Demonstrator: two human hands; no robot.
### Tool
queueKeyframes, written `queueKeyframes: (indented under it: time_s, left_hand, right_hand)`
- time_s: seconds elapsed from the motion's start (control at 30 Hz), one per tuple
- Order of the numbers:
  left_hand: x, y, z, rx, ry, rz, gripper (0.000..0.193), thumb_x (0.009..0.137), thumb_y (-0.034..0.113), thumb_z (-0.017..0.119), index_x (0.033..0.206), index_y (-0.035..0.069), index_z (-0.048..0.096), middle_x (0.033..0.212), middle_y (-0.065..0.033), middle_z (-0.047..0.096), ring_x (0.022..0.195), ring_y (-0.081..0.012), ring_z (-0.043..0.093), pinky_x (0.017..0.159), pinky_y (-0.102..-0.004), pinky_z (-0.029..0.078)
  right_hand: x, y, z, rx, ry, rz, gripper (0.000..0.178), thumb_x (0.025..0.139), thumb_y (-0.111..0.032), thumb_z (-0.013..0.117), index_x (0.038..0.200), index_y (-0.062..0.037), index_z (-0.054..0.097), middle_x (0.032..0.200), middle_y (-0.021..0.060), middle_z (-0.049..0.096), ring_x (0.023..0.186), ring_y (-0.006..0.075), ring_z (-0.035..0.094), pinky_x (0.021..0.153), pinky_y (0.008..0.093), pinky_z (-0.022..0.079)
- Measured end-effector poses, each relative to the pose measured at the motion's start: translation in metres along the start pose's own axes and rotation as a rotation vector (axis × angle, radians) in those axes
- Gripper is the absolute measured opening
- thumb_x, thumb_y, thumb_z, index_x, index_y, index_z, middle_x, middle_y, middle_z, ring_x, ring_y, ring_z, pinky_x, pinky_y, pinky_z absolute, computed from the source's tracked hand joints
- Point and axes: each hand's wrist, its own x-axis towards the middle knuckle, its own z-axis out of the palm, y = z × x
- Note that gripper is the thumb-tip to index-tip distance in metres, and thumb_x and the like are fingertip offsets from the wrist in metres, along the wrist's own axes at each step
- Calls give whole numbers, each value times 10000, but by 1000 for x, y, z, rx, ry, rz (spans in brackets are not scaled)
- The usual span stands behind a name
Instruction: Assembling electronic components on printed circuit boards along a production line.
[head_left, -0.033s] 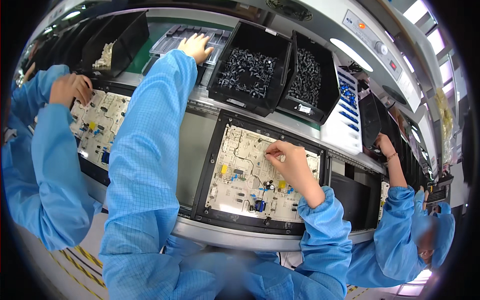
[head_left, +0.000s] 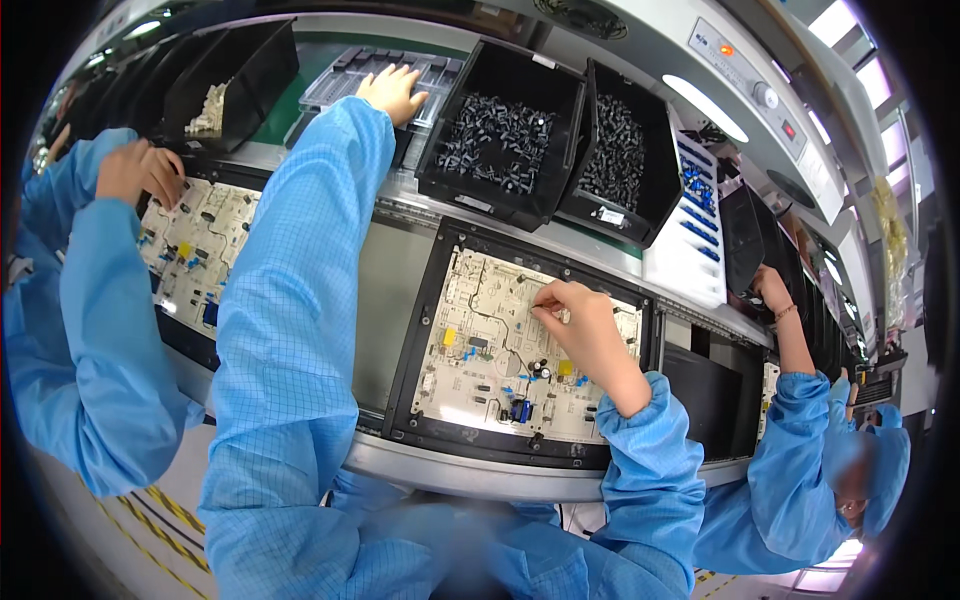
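Conveyor line | left hand [head_left: 392,90] flat, open, on grey tray [head_left: 345,75] | right hand [head_left: 578,322] pinched over circuit board [head_left: 500,345], contents hidden

A small white label [head_left: 607,214] sits on the front lip of the right-hand black parts bin [head_left: 620,160], and a pale strip label [head_left: 470,203] runs along the front edge of the black bin [head_left: 500,130] beside it. Up on the grey machine housing, a control panel [head_left: 760,70] carries small printed markings with orange and red dots; no screens show.
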Motion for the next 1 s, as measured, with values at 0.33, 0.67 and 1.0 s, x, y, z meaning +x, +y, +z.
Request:
queueKeyframes:
  time_s: [0.33,0.67,1.0]
  left_hand:
    - [7,2,-8,32,82,-5,461,874,417,448,1234,130,479,1256,-89,494,1218,-243,400,1009,-399,307]
    - [-7,23,-9,29,68,-4,383,869,388,475,1128,112,535,1111,-87,567,1080,-265,499,901,-403,401]
    - [38,31,-36,222,81,209,330,821,355,576,1056,131,518,925,-132,596,865,-279,613,700,-399,490]
  right_hand:
    - [21,8,4,-39,42,-128,117,729,-5,624,840,-9,588,783,142,600,729,274,601,647,321,480]
    - [18,3,-11,-290,-124,-63,120,720,-89,639,824,-53,590,758,129,582,761,308,563,667,384,452]
    - [15,63,-120,-299,504,96,87,761,-6,588,843,-17,616,707,90,617,637,169,591,592,259,447]
